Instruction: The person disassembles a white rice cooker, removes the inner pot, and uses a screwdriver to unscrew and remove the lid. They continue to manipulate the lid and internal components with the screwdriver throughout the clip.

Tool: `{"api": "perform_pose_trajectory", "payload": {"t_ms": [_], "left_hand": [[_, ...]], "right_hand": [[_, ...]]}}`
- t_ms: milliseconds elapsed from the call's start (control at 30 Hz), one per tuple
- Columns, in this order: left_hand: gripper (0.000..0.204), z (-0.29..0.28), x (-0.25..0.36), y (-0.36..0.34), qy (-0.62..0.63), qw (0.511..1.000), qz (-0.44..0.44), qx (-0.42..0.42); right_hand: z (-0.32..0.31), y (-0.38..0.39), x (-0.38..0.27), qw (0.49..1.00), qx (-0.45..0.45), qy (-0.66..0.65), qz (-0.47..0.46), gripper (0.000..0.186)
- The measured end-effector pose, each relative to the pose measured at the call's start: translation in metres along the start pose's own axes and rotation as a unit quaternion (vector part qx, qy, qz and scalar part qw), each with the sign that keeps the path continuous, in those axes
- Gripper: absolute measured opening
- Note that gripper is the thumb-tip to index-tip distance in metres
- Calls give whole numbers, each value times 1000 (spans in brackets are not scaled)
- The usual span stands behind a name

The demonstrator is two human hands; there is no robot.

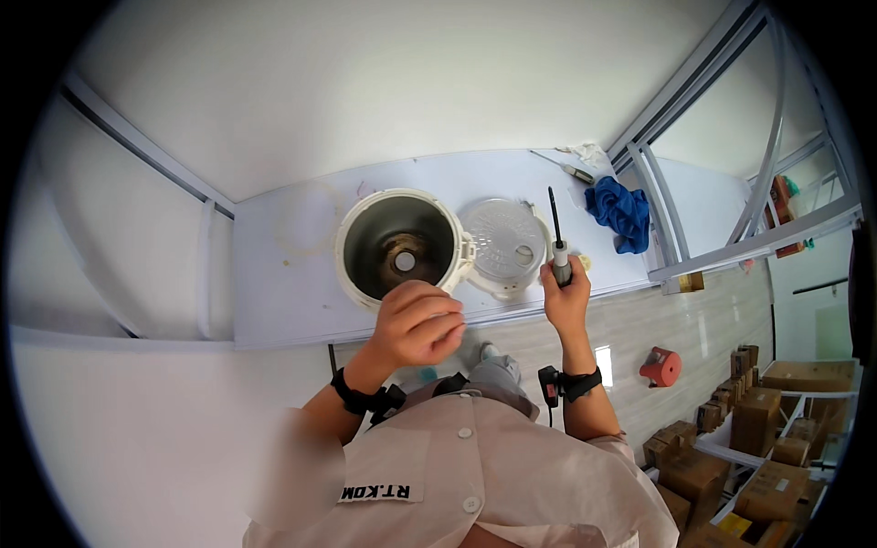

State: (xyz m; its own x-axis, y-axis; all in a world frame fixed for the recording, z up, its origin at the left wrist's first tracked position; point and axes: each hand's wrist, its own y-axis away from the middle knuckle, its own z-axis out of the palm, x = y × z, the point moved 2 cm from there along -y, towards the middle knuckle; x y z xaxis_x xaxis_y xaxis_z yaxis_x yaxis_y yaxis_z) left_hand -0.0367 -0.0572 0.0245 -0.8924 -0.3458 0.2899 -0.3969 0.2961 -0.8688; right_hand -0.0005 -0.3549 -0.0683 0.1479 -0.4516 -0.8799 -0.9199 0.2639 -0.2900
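A round white rice cooker body (344, 260) stands on the table with its top off. Its grey inside shows a brown-stained bottom and a pale round piece (405, 261) in the middle. Just in front of its near rim is my left hand (418, 321), fingers curled together; whatever they may hold is hidden. My right hand (568, 297) grips a screwdriver (560, 262) by its grey and white handle, the dark shaft pointing away from me. Between the cooker and the screwdriver lies a translucent round lid (501, 239) with a white rim.
At the table's right end lie a second screwdriver (575, 173), a crumpled blue cloth (619, 212) and a white crumpled tissue (589, 152). White frame bars (658, 205) rise beside them. A red stool (660, 366) and several cardboard boxes (756, 420) stand to the right.
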Motion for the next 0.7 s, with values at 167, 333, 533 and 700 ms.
{"api": "perform_pose_trajectory", "payload": {"t_ms": [167,333,533,700], "left_hand": [[17,68,10,-14,52,998,4,-44],[28,133,-5,10,12,977,-162,-142],[62,184,-23,50,-151,912,-348,-156],[78,208,-22,70,-221,862,-437,-132]], "right_hand": [[-27,-24,38,997,-30,67,-1,23],[-23,-38,62,988,-140,69,13,26],[-15,-63,74,966,-180,108,-154,33],[-3,-70,93,951,-226,146,-149,35]]}}
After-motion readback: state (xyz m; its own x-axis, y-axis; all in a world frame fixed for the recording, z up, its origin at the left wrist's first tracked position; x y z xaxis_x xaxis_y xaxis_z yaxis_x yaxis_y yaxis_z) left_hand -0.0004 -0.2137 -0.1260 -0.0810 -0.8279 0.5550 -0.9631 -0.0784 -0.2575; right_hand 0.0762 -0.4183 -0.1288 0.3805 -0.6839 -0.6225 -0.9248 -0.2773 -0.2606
